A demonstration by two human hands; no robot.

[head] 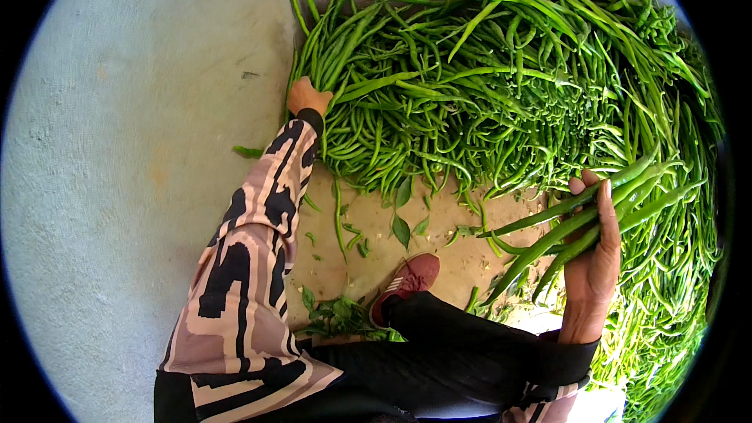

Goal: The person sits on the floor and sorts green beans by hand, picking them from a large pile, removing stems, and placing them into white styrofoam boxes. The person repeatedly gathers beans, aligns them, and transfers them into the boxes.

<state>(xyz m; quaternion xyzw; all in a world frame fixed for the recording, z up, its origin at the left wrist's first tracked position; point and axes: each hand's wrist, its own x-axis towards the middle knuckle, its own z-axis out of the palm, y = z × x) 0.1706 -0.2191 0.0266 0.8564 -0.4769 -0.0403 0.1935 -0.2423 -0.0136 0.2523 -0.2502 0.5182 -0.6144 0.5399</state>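
Note:
Several long green chili peppers (pixel 564 229) lie across my right hand (pixel 596 247), held between the thumb and fingers. That hand is raised at the right, in front of the heap. At the heap's left end, my left hand (pixel 308 97) touches a bunch of long chili peppers (pixel 341 41) lying roughly parallel. Its fingers are curled and partly hidden, so I cannot tell if it grips any. A large heap of green chili peppers (pixel 470 111) spreads before me and curves down the right side.
A pale wall (pixel 147 100) rises close on the left. Loose green leaves (pixel 401 229) and a few stray chili peppers (pixel 339 211) lie on the brown floor (pixel 364 282). My red shoe (pixel 411 276) stands near the heap, with leafy sprigs (pixel 338 314) beside it.

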